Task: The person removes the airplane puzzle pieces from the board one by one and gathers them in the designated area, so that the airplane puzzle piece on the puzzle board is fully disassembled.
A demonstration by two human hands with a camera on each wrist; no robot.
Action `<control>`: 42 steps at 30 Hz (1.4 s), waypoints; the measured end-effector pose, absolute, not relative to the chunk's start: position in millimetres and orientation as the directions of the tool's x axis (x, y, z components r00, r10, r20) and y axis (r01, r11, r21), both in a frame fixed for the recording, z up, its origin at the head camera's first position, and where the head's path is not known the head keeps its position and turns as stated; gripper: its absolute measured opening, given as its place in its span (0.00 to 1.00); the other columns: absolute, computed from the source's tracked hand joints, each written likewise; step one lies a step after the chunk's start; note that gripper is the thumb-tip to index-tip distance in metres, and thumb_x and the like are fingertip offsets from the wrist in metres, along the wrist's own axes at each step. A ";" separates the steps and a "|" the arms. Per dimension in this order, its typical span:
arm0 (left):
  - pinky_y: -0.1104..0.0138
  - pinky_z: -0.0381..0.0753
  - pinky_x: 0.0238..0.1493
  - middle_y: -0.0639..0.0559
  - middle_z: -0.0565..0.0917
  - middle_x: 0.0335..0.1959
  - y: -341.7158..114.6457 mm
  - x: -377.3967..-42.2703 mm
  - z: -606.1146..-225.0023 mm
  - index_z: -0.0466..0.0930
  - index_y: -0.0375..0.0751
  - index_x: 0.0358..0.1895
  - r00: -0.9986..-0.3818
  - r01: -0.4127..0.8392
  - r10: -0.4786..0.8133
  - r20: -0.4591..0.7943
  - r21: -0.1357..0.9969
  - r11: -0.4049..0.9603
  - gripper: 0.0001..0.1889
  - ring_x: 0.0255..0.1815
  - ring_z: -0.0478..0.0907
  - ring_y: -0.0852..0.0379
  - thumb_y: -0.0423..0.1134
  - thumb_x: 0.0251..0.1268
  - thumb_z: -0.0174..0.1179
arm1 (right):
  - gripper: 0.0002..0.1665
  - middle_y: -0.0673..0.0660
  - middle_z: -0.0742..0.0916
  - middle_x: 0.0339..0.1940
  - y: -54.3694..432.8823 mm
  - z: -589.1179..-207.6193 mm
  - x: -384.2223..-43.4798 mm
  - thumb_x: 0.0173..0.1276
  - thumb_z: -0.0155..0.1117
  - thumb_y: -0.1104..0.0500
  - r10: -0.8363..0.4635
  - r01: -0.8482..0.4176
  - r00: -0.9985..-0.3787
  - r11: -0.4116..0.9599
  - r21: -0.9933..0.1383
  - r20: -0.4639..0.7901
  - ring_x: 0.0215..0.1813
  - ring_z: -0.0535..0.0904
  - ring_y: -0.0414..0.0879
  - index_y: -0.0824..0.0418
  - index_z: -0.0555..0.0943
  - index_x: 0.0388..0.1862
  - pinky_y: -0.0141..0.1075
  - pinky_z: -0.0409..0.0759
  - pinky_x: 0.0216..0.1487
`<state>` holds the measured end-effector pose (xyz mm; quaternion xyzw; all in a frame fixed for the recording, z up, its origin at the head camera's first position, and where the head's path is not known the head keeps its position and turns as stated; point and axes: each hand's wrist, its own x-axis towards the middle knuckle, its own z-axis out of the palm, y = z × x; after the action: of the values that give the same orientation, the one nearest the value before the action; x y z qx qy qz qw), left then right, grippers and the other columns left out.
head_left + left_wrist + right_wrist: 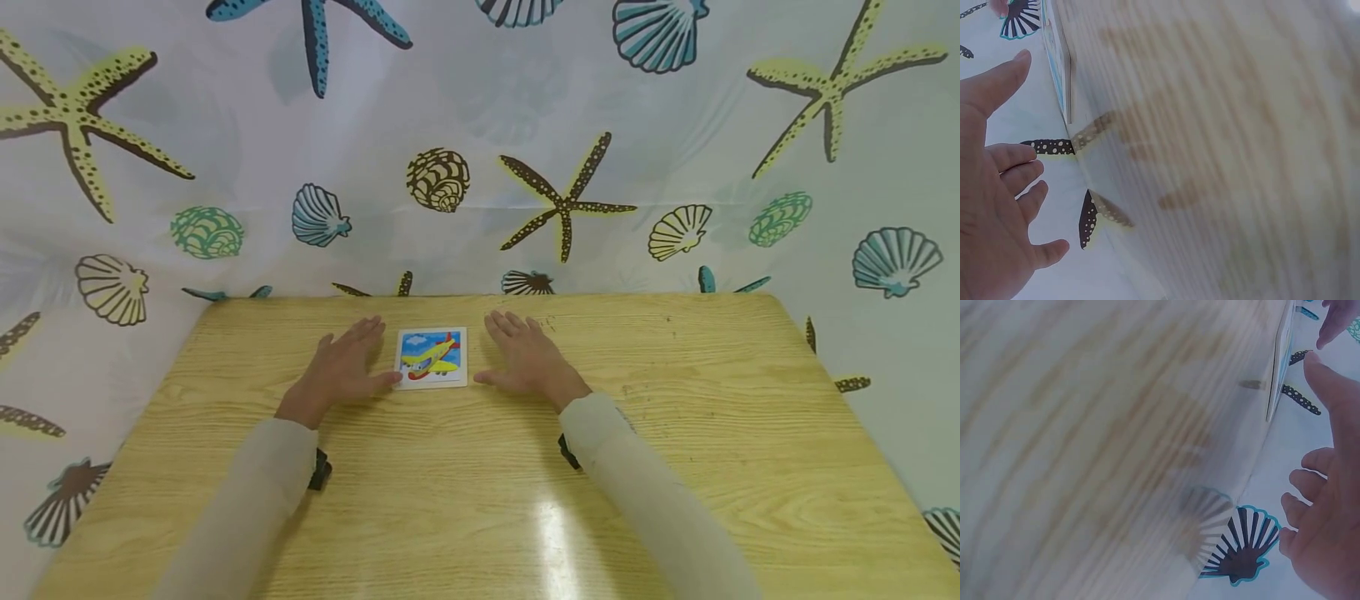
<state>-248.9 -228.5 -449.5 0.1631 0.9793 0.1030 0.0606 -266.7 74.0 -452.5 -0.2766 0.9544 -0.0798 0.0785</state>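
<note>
A small square picture board [431, 358] lies flat on the table, showing a yellow and red airplane on blue inside a white border. To its left is my left hand [341, 371], fingers extended, its thumb tip overlapping the board's lower left edge in the head view. On the other side my right hand [528, 362] has its fingers stretched out and its thumb pointing at the board, a small gap between. Both palms face inward and hold nothing. In the left wrist view the board [1060, 62] appears edge-on; the right wrist view also shows its thin edge [1280, 362].
The wood-grain table [450, 467] ends at the back against a white cloth [375, 242] printed with starfish and shells. Dark straps [319, 471] show at the wrists under light sleeves [637, 475].
</note>
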 end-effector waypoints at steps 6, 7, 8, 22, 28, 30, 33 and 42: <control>0.33 0.45 0.66 0.39 0.51 0.76 -227.5 -247.6 -454.1 0.50 0.34 0.74 -0.934 0.291 0.328 -0.140 0.235 0.927 0.44 0.76 0.48 0.39 0.60 0.63 0.54 | 0.50 0.56 0.52 0.79 64.1 -454.9 -267.8 0.68 0.47 0.32 -0.554 -0.530 -0.819 0.830 -0.173 -0.148 0.79 0.44 0.52 0.59 0.48 0.77 0.51 0.43 0.76; 0.33 0.45 0.66 0.39 0.51 0.76 -227.3 -247.4 -454.8 0.51 0.35 0.74 -0.933 0.290 0.329 -0.147 0.235 0.928 0.44 0.76 0.49 0.39 0.60 0.63 0.53 | 0.50 0.56 0.52 0.79 62.4 -455.2 -267.9 0.68 0.46 0.32 -0.555 -0.533 -0.817 0.830 -0.165 -0.155 0.79 0.44 0.52 0.59 0.48 0.77 0.51 0.43 0.76; 0.33 0.46 0.66 0.39 0.51 0.76 -227.0 -247.1 -455.3 0.51 0.35 0.73 -0.933 0.287 0.327 -0.152 0.235 0.928 0.44 0.76 0.49 0.39 0.60 0.63 0.54 | 0.49 0.56 0.52 0.79 60.8 -455.6 -267.8 0.68 0.46 0.32 -0.556 -0.534 -0.816 0.830 -0.161 -0.159 0.79 0.44 0.52 0.59 0.48 0.77 0.50 0.44 0.76; 0.36 0.58 0.63 0.37 0.59 0.73 -217.1 -243.8 -451.8 0.56 0.32 0.71 -0.920 0.328 0.361 -0.154 0.203 0.922 0.43 0.73 0.56 0.39 0.60 0.62 0.54 | 0.44 0.53 0.57 0.78 41.0 -455.1 -262.6 0.69 0.49 0.37 -0.557 -0.535 -0.807 0.830 -0.157 -0.197 0.79 0.49 0.51 0.58 0.55 0.75 0.49 0.45 0.76; 0.37 0.61 0.62 0.38 0.62 0.72 -213.0 -243.1 -453.5 0.59 0.34 0.71 -0.909 0.362 0.389 -0.152 0.177 0.915 0.41 0.73 0.57 0.40 0.58 0.62 0.56 | 0.42 0.53 0.59 0.77 38.8 -453.0 -260.1 0.70 0.50 0.38 -0.563 -0.543 -0.799 0.826 -0.152 -0.211 0.78 0.50 0.51 0.58 0.57 0.75 0.49 0.47 0.76; 0.38 0.61 0.62 0.38 0.63 0.71 -212.4 -242.9 -454.4 0.60 0.35 0.70 -0.905 0.371 0.397 -0.154 0.169 0.913 0.40 0.73 0.57 0.40 0.58 0.62 0.56 | 0.40 0.54 0.60 0.77 38.7 -453.4 -260.0 0.71 0.50 0.39 -0.570 -0.551 -0.794 0.822 -0.144 -0.211 0.78 0.50 0.52 0.58 0.58 0.74 0.49 0.47 0.76; 0.38 0.60 0.63 0.39 0.64 0.71 -212.1 -242.7 -454.9 0.61 0.35 0.70 -0.902 0.378 0.401 -0.160 0.154 0.913 0.39 0.73 0.57 0.39 0.58 0.62 0.56 | 0.38 0.54 0.62 0.76 38.7 -454.5 -260.2 0.72 0.49 0.40 -0.582 -0.568 -0.786 0.813 -0.128 -0.207 0.78 0.51 0.52 0.58 0.61 0.73 0.49 0.48 0.76; 0.40 0.63 0.62 0.41 0.65 0.71 -209.8 -243.0 -453.3 0.64 0.36 0.69 -0.902 0.389 0.400 -0.159 0.102 0.916 0.38 0.73 0.58 0.41 0.58 0.62 0.58 | 0.37 0.55 0.64 0.75 38.1 -453.7 -260.5 0.72 0.49 0.40 -0.591 -0.584 -0.781 0.806 -0.101 -0.204 0.78 0.52 0.51 0.58 0.62 0.73 0.49 0.50 0.76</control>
<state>-243.0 -209.8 -453.3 0.2024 0.9747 0.0338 0.0886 -260.5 38.1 -453.7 -0.3112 0.9434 -0.0162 0.1135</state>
